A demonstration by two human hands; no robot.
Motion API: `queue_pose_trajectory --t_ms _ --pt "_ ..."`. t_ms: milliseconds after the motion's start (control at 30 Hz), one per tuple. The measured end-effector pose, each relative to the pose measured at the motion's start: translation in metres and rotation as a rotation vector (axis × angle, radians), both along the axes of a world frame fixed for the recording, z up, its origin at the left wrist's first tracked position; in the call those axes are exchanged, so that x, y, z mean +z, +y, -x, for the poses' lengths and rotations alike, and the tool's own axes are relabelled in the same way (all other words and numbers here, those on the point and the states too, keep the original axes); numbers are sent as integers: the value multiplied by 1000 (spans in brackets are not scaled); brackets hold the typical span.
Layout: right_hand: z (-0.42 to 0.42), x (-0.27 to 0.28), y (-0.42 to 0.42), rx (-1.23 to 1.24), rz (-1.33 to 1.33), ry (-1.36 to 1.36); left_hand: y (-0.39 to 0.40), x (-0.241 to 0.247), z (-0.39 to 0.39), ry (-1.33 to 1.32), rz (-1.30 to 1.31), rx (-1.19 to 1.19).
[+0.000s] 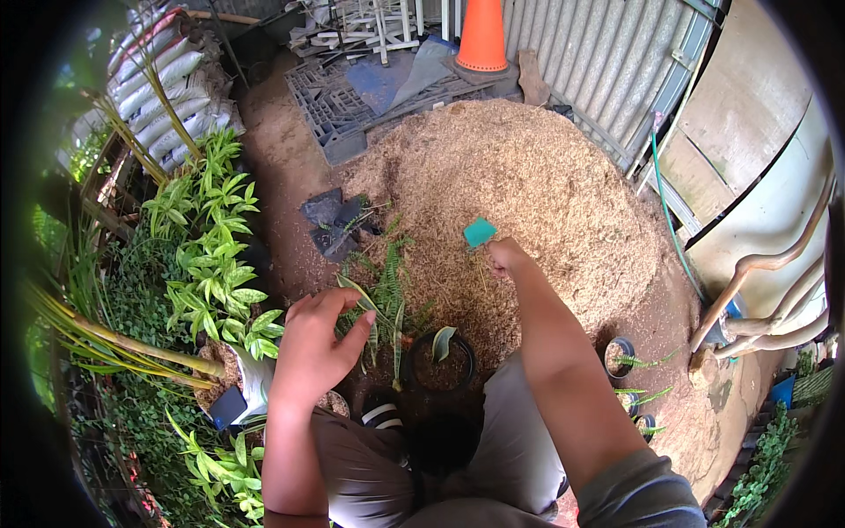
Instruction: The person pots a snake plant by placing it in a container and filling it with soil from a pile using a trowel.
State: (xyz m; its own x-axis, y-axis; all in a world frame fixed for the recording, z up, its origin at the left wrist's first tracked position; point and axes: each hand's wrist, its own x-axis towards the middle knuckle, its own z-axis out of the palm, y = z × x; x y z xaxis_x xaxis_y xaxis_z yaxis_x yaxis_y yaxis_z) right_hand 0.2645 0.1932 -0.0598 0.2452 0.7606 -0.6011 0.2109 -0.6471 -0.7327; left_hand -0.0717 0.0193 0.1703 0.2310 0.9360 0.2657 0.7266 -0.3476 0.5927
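Observation:
My right hand (505,257) is closed at the near part of a large heap of light brown husk or shavings (515,158); a flat teal scoop blade (479,232) shows just beyond its fingers, over the heap. My left hand (323,343) hangs with thumb and fingers apart, above variegated snake plant leaves (398,340) and fern fronds (391,280). Between my knees stands a round black pot (473,379) with brown material inside and one pale-edged leaf (443,344) upright in it. Black plastic pieces (333,221) lie left of the ferns.
Leafy potted plants (218,264) line the left side, with a phone (228,407) on a white planter's rim. Small fern pots (617,356) stand right. Behind are a plastic pallet (330,109), a traffic cone (480,39) and stacked sacks (171,99). Twisted branches (759,264) and a green hose (667,204) are at right.

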Motion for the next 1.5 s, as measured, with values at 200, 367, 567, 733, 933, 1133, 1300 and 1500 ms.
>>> queue_pose_trajectory --t_ms 200,367,567,733,933,1133,1300,1500 --pt "-27 44 -11 256 98 -389 -2 2 1 24 -70 -44" --pt "-54 50 -21 287 -75 -686 -5 7 -3 16 -3 -60" --pt "-30 75 -20 255 -303 -767 -6 8 -3 40 -96 -64" --pt "-1 80 -15 475 -308 -782 -5 7 -1 39 -74 -77" --pt "21 62 -9 798 -30 -958 -2 0 1 91 -5 -60" --pt "14 75 -5 775 61 -882 -4 -1 2 114 9 -58" --pt "-25 152 -28 519 -124 -400 -5 -3 5 95 -29 -67" --pt "-52 131 -59 520 108 -476 1 -7 -1 73 -80 -129"
